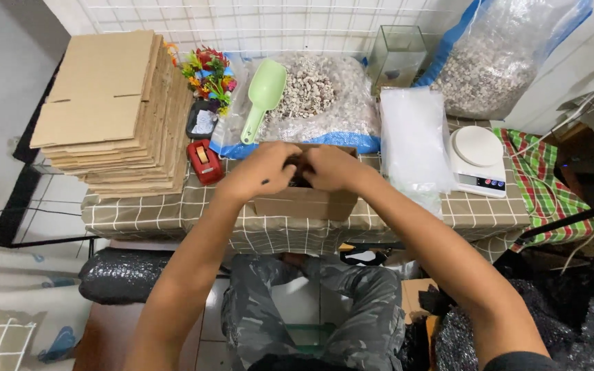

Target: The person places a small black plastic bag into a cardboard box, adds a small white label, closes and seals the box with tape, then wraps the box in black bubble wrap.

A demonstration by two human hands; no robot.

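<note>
Stacked flat cardboard sheets point(108, 103) at far left, then a red tape dispenser point(204, 162) and a green scoop point(262, 97) lying on an open gravel bag point(324, 103). Centre: left hand point(259, 170) and right hand point(335, 168) together, fingers curled on something dark inside a small cardboard box point(304, 203) at the table's near edge. Farther right, clear plastic bags point(414, 137), a white scale point(477, 159).

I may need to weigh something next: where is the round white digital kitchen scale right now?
In the head view, the white digital scale sits on the checked tablecloth at the right, between the stack of clear plastic bags and the red-green plaid cloth.
</note>
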